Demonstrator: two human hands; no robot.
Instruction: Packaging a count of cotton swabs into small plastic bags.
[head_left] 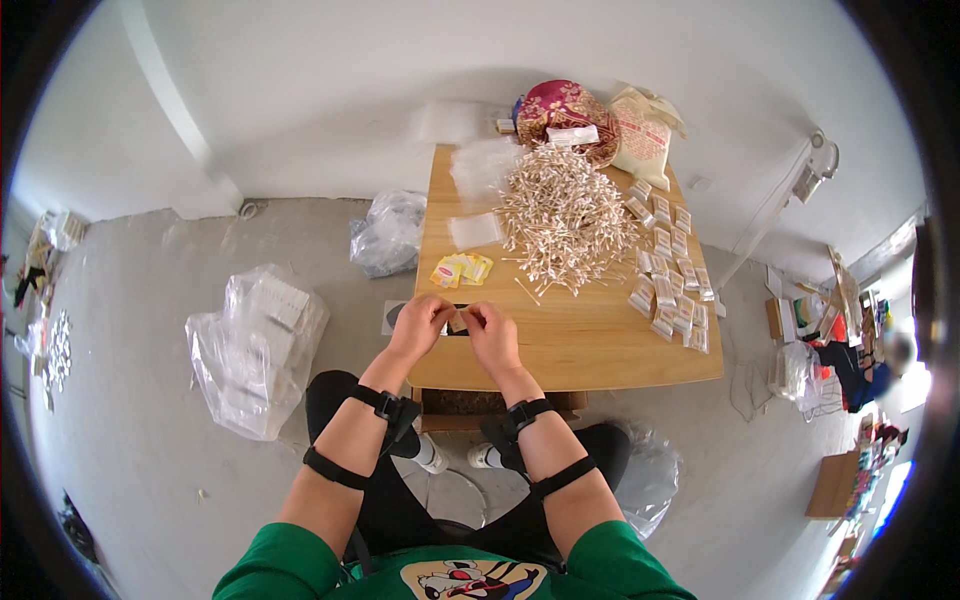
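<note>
My left hand (420, 326) and my right hand (494, 340) meet over the near left part of the wooden table (600, 370). The fingers of both are pinched on a small tan and dark piece (458, 319), too small and covered to name. Just beyond them lie several yellow printed cards (461, 268), fanned out. A flat stack of clear plastic bags (475, 231) is behind the cards. To the right of the stack spreads a big heap of loose cotton swabs (565, 215). Filled packets of swabs (665, 290) are grouped along the table's right side.
A patterned red cushion (562, 105) and a cream cloth sack (642, 135) stand at the table's back. Large clear bags (262, 345) sit on the floor to the left. A pale lamp stand (765, 215) rises by the right edge. Below the tabletop is an open drawer (495, 405).
</note>
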